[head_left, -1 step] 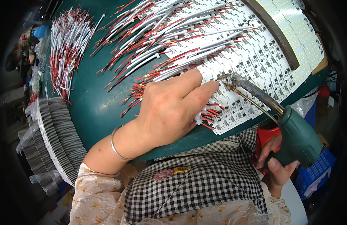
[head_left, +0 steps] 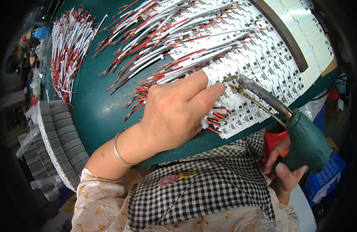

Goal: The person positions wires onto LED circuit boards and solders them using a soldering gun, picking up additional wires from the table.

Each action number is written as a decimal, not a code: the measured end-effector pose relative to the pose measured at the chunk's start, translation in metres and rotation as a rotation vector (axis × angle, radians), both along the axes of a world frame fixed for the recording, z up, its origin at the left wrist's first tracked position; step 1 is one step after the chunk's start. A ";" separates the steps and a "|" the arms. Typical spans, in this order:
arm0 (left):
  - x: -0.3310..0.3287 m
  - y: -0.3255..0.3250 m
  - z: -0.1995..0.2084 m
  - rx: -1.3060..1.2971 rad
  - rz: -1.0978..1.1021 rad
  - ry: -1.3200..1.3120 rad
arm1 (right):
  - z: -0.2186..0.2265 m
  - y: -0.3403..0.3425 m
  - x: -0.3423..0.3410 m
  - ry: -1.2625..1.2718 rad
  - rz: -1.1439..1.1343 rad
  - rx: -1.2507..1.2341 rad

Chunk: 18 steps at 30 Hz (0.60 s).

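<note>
My left hand (head_left: 174, 108) is closed over a bunch of short white-sheathed wires (head_left: 219, 116), whose red and black ends stick out on both sides. Its index fingertip points at a white circuit board sheet (head_left: 240, 108); what the fingertips pinch is hidden. Low at the right, my right hand (head_left: 286, 176) grips a green soldering gun (head_left: 307, 141), partly hidden behind the handle. The gun's dark tip and thin metal tube (head_left: 263, 106) meet just above the board, close to my left fingertips.
Rows of white and red wires (head_left: 147, 50) lie across the sheet's far left part. Another wire heap (head_left: 72, 50) is at the far left of the green table (head_left: 101, 112). A dark curved bar (head_left: 284, 34) lies on the boards. Grey ribbed strips (head_left: 62, 131) are stacked at left.
</note>
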<state>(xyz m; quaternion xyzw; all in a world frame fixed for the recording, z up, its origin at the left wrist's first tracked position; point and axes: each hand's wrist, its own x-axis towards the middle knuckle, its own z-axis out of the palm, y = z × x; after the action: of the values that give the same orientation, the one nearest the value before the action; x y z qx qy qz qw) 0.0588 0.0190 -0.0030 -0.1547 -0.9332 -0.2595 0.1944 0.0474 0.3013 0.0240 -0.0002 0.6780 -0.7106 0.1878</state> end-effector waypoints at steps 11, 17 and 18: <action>-0.001 0.000 0.000 0.004 0.000 0.021 | -0.001 0.017 -0.007 0.038 0.086 -0.198; 0.001 0.001 0.000 -0.016 0.004 -0.008 | 0.004 0.013 -0.001 -0.038 -0.029 -0.153; 0.001 0.001 0.000 -0.017 0.000 -0.007 | 0.005 0.014 0.000 -0.046 -0.027 -0.148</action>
<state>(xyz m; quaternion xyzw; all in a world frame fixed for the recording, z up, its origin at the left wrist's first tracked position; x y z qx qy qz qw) 0.0595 0.0198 -0.0033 -0.1552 -0.9361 -0.2521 0.1897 0.0469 0.3153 0.0286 0.0112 0.6190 -0.7611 0.1932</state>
